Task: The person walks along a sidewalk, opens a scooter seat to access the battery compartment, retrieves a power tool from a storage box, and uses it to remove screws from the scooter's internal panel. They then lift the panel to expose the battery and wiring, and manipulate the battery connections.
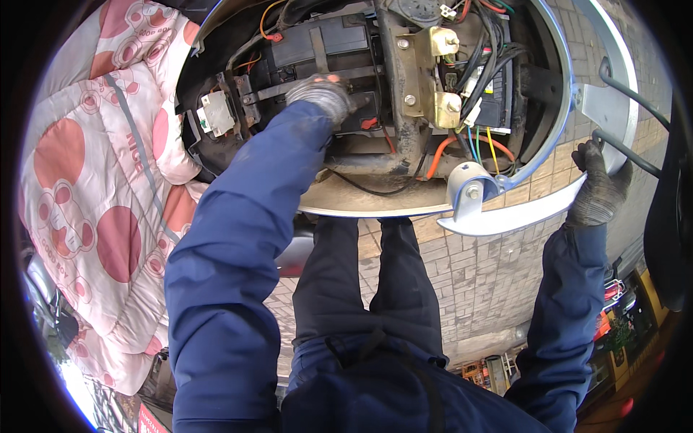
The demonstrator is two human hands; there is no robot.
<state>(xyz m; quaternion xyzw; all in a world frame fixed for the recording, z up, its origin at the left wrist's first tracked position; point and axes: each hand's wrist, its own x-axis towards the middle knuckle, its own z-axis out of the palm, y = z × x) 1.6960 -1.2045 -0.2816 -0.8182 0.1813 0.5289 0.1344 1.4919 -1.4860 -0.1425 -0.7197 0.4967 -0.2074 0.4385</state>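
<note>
Viewing remotely, I find the left gloved hand (321,99) over the open compartment (339,198), near the black case (332,42); its fingers are largely hidden, so I cannot tell their grip. The right gloved hand (599,186) is wrapped around the silver rail (520,217), beside the compartment. A pink-and-white quilt (119,242) lies at left.

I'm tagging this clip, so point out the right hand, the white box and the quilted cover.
Right hand (600,189): head view, on the glove.
White box (216,114): head view, on its casing.
Quilted cover (97,187): head view, on the patterned fabric.
</note>
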